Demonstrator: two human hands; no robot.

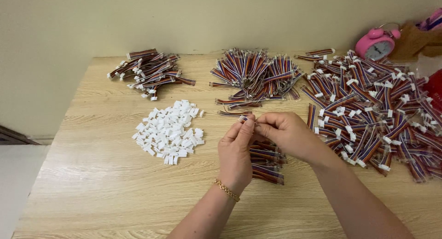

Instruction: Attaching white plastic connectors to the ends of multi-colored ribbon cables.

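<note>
Holding a small white connector housing (242,119) between thumb and fingertips, the left hand (235,151) is closed in a pinch above the middle of the wooden table (92,174). The right hand (285,133) is closed too, and it grips the end of a short multicoloured ribbon cable (259,122); the two hands meet just over the near-centre of the table, and the housing touches the cable end or is very near to it, I cannot tell which. A gold bracelet (226,190) sits on the left wrist.

I judge that the step in hand is the fitting of the housing on the cable end. The next move seems to need a straight, careful push, with the small contacts in line with the openings of the housing, because the parts are tiny and could slip.

Under the hands lies a small bundle of cables (267,163). To the left is a heap of loose white housings (169,132). At the far left is a small pile of cables with white ends (147,72), and at the far centre a pile of cables without housings (255,78). On the right spreads a large pile of cables with white housings (377,110). A pink alarm clock (376,43) stands at the far right, by the wall.
</note>
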